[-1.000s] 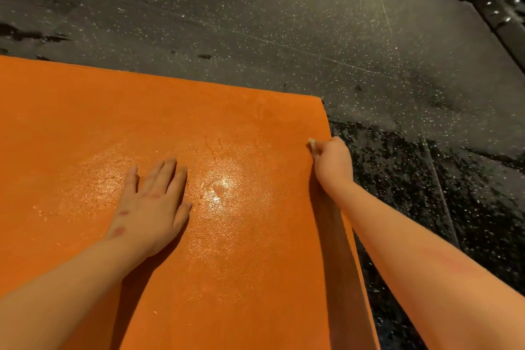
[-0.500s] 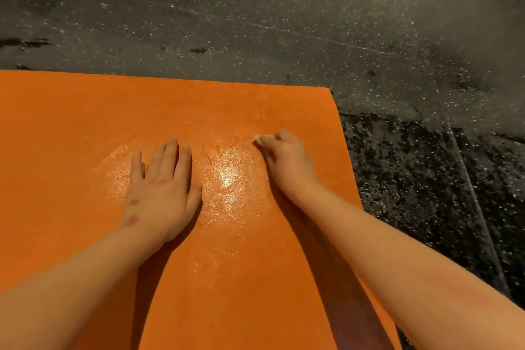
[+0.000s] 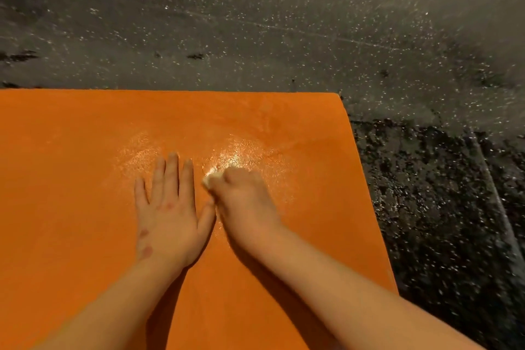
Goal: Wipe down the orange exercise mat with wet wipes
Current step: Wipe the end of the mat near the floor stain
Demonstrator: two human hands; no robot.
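Observation:
The orange exercise mat (image 3: 71, 179) lies flat on the floor and fills the lower left of the head view. A wet, shiny patch glistens near its middle, just beyond my fingers. My left hand (image 3: 170, 213) rests flat on the mat with straight fingers. Right beside it, my right hand (image 3: 244, 202) grips a small white wet wipe (image 3: 211, 179) and presses it onto the mat; only a corner of the wipe shows past my fingers.
Dark speckled rubber floor (image 3: 284, 23) surrounds the mat at the far side and to the right. The mat's far edge and its right edge, with the far right corner (image 3: 339, 94), are in view.
My right hand has slid the wipe leftward from the mat's right edge to the middle, now next to my left hand. The left hand has stayed flat in place.

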